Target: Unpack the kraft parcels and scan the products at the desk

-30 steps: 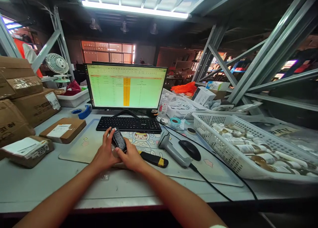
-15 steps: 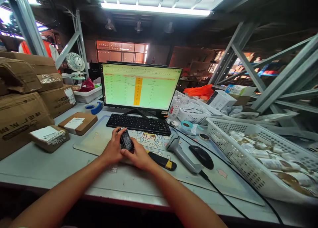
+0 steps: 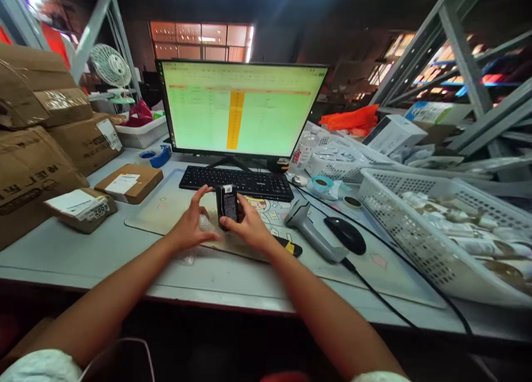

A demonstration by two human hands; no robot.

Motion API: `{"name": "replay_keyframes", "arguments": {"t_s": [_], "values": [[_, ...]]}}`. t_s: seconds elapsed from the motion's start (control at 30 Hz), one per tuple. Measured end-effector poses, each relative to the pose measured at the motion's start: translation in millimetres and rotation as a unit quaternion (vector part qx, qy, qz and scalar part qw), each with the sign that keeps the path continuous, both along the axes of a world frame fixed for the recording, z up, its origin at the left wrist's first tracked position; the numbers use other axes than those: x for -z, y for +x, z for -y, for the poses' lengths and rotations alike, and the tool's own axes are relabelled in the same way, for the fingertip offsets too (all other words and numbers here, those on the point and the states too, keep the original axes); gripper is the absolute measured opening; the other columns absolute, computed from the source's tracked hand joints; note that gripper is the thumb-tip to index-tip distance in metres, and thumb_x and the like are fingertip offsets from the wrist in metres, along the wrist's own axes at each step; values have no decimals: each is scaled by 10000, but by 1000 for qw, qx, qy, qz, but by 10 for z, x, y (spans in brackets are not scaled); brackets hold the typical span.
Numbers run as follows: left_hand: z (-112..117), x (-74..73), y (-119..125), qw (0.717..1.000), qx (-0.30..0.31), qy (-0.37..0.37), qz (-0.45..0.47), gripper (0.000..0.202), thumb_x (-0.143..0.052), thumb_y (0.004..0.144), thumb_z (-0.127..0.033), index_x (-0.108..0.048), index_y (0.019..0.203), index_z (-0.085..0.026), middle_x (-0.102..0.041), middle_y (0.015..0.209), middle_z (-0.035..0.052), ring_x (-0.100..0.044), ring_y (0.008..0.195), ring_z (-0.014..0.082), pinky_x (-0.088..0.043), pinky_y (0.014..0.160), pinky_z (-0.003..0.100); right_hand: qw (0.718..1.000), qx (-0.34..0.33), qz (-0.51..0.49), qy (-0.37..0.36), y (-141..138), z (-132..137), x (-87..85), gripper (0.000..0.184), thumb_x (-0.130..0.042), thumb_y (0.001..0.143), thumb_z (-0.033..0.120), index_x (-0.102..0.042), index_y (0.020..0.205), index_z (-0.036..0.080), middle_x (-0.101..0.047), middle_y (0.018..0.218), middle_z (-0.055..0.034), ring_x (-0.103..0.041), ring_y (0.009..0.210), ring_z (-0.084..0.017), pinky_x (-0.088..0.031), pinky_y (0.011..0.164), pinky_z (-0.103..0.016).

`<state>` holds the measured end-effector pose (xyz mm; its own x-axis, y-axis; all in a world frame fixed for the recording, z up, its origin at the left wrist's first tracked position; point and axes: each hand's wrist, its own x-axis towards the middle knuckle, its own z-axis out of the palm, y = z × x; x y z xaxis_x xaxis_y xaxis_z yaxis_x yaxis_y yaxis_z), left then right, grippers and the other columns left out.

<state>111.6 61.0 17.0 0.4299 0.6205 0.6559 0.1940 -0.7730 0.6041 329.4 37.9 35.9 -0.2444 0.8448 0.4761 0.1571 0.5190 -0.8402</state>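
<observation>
A small black packaged item [image 3: 228, 204] with a white label at its top stands upright on the desk mat, and my right hand [image 3: 250, 225] grips it from the right side. My left hand [image 3: 190, 225] is apart from it, fingers spread, resting beside a scrap of clear plastic film [image 3: 204, 224]. The film trails toward the mat's front edge. A black-and-yellow utility knife [image 3: 290, 247] lies just past my right hand, partly hidden by it.
A corded grey barcode scanner [image 3: 312, 232] and a black mouse [image 3: 344, 235] lie to the right. Behind my hands are a keyboard [image 3: 236, 182] and a monitor [image 3: 239, 107]. Cardboard parcels [image 3: 128, 182] stand at left; a white plastic basket [image 3: 432, 232] holds packaged rolls at right.
My left hand has let go of the black item and moved left to the plastic film. The item now stands more upright in my right hand. The view has tilted downward.
</observation>
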Motion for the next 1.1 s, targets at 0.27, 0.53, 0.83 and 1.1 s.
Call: {"name": "replay_keyframes", "arguments": {"t_s": [0.27, 0.53, 0.83, 1.1], "values": [[37, -175, -83, 994, -2, -112, 20, 918, -769, 803, -705, -476, 1514, -204, -525, 1524, 161, -518, 1376, 351, -479, 1081, 428, 991, -24, 94, 95, -49, 132, -57, 590, -693, 872, 338, -550, 1423, 181, -633, 1351, -150, -605, 1227, -298, -528, 1052, -467], [32, -179, -47, 970, -46, -210, 117, 881, -804, 688, -785, -638, 1242, -121, -689, 1242, 158, -618, 1188, 347, -466, 1088, 470, 993, -108, 11, -44, -137, 132, -11, 673, -697, 912, 529, -489, 1473, 220, -608, 1401, -139, -611, 1255, -290, -588, 943, -408], [112, -199, 162, 934, -99, -227, 258, 793, -683, 830, -774, -596, 1269, -119, -677, 1282, 160, -642, 1202, 302, -482, 1069, 404, 963, -94, -119, -222, -414, 108, 84, 1192, -901, 689, 585, -186, 1589, 268, -569, 1389, -148, -688, 1065, -232, -632, 869, -404], [233, -279, 16, 963, -160, -192, 100, 777, -598, 829, -857, -638, 1113, -135, -714, 1050, 89, -653, 1048, 295, -557, 915, 386, 970, -159, 58, -173, -526, 160, 113, 173, -754, 884, 252, -663, 997, 157, -659, 729, 53, -641, 661, -131, -554, 612, -222]]}}
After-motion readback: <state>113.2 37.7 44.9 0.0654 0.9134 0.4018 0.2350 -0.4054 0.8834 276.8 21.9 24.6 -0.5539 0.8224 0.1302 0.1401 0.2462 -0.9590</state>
